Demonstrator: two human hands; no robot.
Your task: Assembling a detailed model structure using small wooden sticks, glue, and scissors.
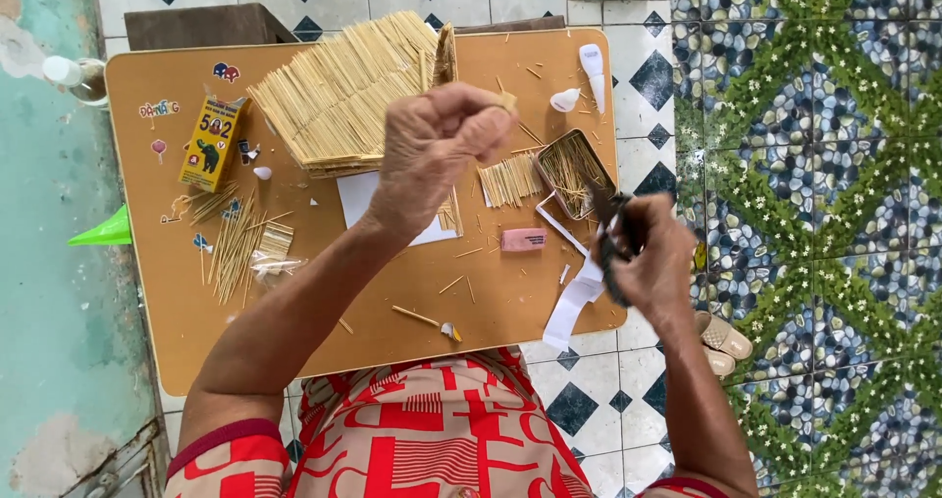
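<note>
- Left hand (437,150) was raised over the table (392,292), fingers curled tight, pinching a small stick piece (507,100) at its fingertips.
- Right hand (648,258) sat at the table's 3 o'clock edge, closed around dark scissors (608,225).
- Just at 11 o'clock from those scissors stood a metal tin (574,171) of sticks, a cut bundle (508,181) beside it.
- Behind the left hand, at 12 o'clock, lay the stick panel (339,96).
- A pink eraser (523,240) rested between the hands.
- Far out at 9 o'clock: yellow box (211,143), loose sticks (238,241).
</note>
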